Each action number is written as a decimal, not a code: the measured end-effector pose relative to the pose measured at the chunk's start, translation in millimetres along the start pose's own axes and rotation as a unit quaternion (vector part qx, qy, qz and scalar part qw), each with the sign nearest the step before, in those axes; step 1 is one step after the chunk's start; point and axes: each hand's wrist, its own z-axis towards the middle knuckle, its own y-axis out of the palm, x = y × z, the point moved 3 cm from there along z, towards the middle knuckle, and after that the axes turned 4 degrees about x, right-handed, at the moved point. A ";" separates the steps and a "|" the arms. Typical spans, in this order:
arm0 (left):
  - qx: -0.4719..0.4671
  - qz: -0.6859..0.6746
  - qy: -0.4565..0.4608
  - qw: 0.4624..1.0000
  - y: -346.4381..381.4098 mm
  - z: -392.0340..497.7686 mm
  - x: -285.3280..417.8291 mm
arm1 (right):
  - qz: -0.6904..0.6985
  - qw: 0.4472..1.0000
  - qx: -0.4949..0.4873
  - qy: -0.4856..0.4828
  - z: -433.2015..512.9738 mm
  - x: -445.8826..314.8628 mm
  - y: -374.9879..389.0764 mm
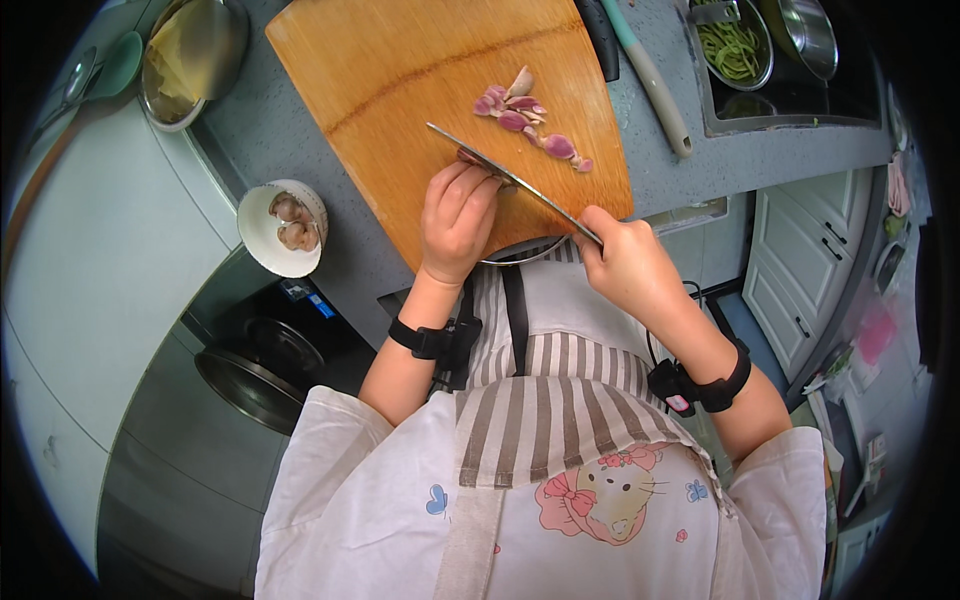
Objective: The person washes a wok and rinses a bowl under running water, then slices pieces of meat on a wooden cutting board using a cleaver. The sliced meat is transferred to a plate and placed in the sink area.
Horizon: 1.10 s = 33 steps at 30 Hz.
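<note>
A wooden cutting board (420, 82) lies on the counter before me. My right hand (626, 259) is closed around the handle end of a kitchen knife (536, 193), whose blade slants up and left across the board. Behind the blade, my left hand (459, 217) bends its fingers over a purplish piece, perhaps a garlic clove (469, 156); fingers and blade hide most of it. Beyond the knife, several purple-skinned garlic cloves (514, 120) and bits of skin lie in a loose line on the board.
At the left stands a white bowl (281, 260) with greyish-pink pieces inside. Farther back is a metal bowl (202, 105) with something yellow. A peeler-like or knife-like tool with a grey handle (660, 105) lies right of the board. Green strips (729, 52) fill a metal bowl on the hob.
</note>
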 end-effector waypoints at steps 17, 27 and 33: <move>-0.062 -0.007 -0.009 0.998 -14.7 -2.3 -1.7 | -0.048 0.996 0.036 -0.062 -18.3 -6.5 12.0; -0.033 -0.033 -0.021 0.999 -9.6 -10.4 -2.0 | -0.040 0.995 0.065 -0.060 -24.0 -6.8 19.5; -0.044 0.012 0.029 0.999 -12.2 -4.5 -3.1 | -0.031 0.995 0.074 -0.061 -22.1 -1.2 21.8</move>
